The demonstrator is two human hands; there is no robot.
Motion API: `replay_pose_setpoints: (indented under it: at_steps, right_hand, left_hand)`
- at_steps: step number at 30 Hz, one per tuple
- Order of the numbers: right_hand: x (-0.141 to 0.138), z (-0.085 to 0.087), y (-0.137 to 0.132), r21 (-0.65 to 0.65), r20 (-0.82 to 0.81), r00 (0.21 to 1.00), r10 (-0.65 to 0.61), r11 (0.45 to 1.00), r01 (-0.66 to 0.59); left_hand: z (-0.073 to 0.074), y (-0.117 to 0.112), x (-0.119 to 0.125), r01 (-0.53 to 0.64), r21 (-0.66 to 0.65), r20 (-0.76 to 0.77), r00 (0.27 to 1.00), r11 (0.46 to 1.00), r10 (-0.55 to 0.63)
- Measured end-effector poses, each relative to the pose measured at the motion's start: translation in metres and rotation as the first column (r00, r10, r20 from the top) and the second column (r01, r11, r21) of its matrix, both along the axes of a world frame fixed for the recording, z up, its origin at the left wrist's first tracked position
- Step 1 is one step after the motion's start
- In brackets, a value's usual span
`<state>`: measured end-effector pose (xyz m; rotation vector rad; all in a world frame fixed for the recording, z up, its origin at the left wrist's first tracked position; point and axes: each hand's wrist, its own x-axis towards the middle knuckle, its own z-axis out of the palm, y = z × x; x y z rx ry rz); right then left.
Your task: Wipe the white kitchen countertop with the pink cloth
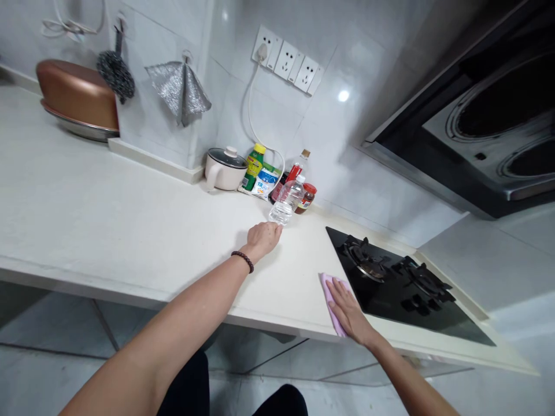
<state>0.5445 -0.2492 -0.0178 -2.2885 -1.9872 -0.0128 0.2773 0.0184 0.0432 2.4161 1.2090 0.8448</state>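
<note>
Pink cloth (335, 319) is pressed onto the white counter (130, 214) by the flattened right hand (350, 315). Left hand (262, 238) is curled beside clear plastic bottle (286, 202); grip cannot be told. Wiping appears under way; extent done or left cannot be judged.

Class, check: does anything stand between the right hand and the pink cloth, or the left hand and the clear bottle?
Nothing visible does. The right hand lies flat on the pink cloth; the left hand is right by the clear bottle; contact there is unclear.
</note>
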Motion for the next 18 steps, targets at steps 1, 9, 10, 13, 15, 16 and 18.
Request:
replay_pose_setpoints:
  at_steps: [1, 9, 10, 13, 15, 16, 18]
  right_hand:
    - [-0.006, 0.002, -0.009, -0.02, -0.003, 1.0, 0.02, 1.0, -0.02]
    - [-0.053, 0.019, 0.022, -0.146, -0.046, 0.976, 0.213, 0.965, -0.217]
    - [-0.056, 0.019, 0.036, -0.141, -0.047, 0.969, 0.242, 0.959, -0.246]
    - [-0.06, 0.017, 0.087, -0.097, -0.033, 0.958, 0.284, 0.953, -0.286]
    - [-0.055, 0.013, 0.124, -0.061, -0.013, 0.963, 0.267, 0.962, -0.268]
    - [-0.05, 0.011, 0.143, -0.045, -0.002, 0.969, 0.247, 0.968, -0.247]
    - [-0.039, 0.007, 0.177, -0.023, 0.023, 0.98, 0.196, 0.98, -0.196]
  left_hand:
    - [0.001, -0.001, 0.001, 0.006, -0.008, 0.011, 1.0, 1.0, -0.006]
    - [0.011, -0.003, 0.011, -0.015, -0.028, 0.105, 0.994, 0.999, 0.017]
    - [0.011, -0.003, 0.012, -0.015, -0.028, 0.109, 0.994, 0.999, 0.018]
    - [0.01, -0.003, 0.013, -0.009, -0.043, 0.105, 0.994, 0.999, 0.014]
    - [0.009, -0.003, 0.012, -0.007, -0.051, 0.096, 0.995, 0.999, 0.012]
    - [0.008, -0.003, 0.012, -0.007, -0.049, 0.091, 0.996, 0.999, 0.012]
    - [0.008, -0.002, 0.011, -0.015, -0.041, 0.082, 0.996, 0.999, 0.018]
